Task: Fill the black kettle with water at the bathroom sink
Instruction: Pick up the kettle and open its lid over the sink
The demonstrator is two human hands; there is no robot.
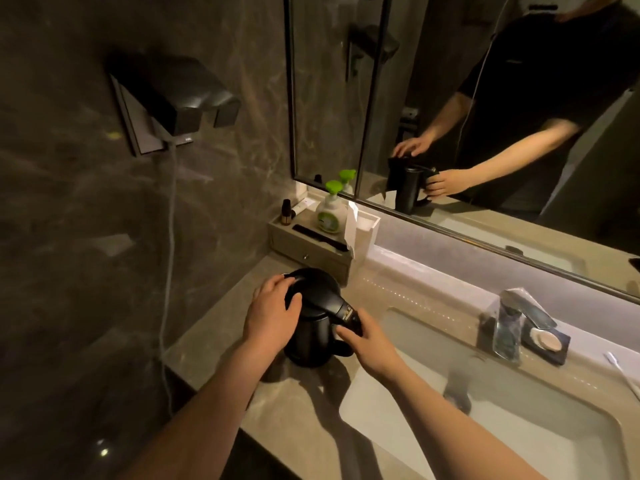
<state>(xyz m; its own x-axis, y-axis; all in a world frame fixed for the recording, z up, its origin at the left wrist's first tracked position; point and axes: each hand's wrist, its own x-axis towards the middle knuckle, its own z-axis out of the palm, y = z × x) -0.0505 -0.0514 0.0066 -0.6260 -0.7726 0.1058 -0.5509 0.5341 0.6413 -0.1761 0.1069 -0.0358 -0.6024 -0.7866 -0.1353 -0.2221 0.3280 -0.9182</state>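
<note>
The black kettle [313,336] stands upright on the beige stone counter [214,344], just left of the sink basin [519,441]. Its lid is down. My left hand [272,315] lies over the lid's left side, fingers curled on its rim. My right hand [369,339] grips the kettle's handle at the right. The chrome faucet [512,318] rises behind the basin, to the right of the kettle; no water runs from it.
A tray box [311,251] at the back left holds a green-capped soap pump [330,211], a small dark bottle and a comb. A soap dish [549,342] sits right of the faucet. A wall-mounted hair dryer [176,98] hangs left with its cord trailing down. A mirror [485,98] spans the wall.
</note>
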